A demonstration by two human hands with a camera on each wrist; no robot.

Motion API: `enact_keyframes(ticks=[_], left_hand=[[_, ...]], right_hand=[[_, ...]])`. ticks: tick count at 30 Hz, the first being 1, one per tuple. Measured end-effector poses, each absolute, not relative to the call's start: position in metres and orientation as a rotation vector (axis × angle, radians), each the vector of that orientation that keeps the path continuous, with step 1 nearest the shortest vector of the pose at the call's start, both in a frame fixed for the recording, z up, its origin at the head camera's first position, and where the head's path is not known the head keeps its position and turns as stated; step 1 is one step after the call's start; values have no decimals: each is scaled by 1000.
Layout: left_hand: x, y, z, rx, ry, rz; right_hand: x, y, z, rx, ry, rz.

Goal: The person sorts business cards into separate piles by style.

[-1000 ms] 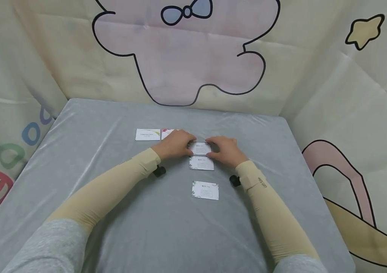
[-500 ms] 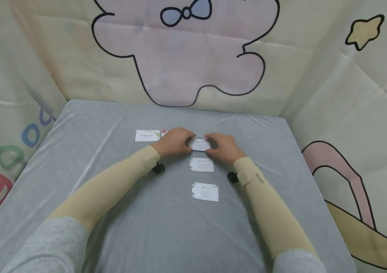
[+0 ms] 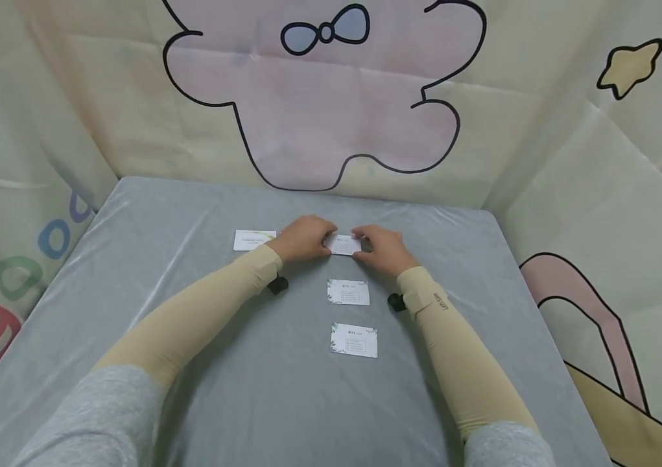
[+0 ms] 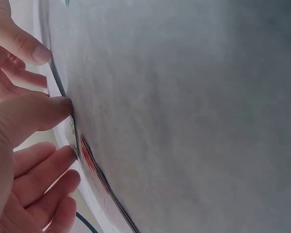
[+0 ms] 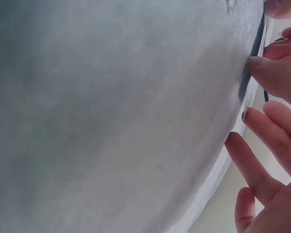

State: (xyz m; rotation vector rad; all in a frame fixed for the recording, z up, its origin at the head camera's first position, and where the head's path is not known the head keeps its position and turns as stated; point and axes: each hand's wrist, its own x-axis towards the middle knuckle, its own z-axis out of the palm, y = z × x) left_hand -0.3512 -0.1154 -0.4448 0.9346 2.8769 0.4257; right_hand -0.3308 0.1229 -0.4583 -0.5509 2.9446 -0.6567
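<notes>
A white business card (image 3: pixel 345 245) with small dark print and a boxed panel lies between my two hands at the back of the table. My left hand (image 3: pixel 304 239) holds its left end between thumb and fingers. At the opposite end, my right hand (image 3: pixel 386 249) pinches it the same way. In the left wrist view the card appears almost edge-on, near the left thumb (image 4: pixel 48 109). Beside it shows the red edge of another card (image 4: pixel 94 167), which the left hand hides in the head view. The right thumb (image 5: pixel 271 73) is at the card's edge in the right wrist view.
Two similar cards with leafy corners, a middle card (image 3: pixel 348 292) and a nearer card (image 3: pixel 354 340), lie in a column below the hands. A white card with a yellow-green curve (image 3: pixel 251 240) lies left of the left hand. Grey cloth (image 3: pixel 237 402) covers the table; printed curtains (image 3: pixel 331 130) surround it.
Both hands have slid the card away from the middle card toward the back of the table, widening the gap. The red-flowered card has become hidden behind the left hand.
</notes>
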Motion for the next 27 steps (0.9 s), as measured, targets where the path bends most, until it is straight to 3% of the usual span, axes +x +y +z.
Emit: enact_keyframes(ticks=[9,20,27], left_hand=[[-342,-113,-434,984,2911,375],[-275,-128,-442,1085,2801,424],[-251,-123,-456,1087,2829,400]], right_hand=[[-318,126,-454,-526,2994,-674],[-249,143,-461,-606,2939,-651],[-232,139,-465,-652,2923,-644]])
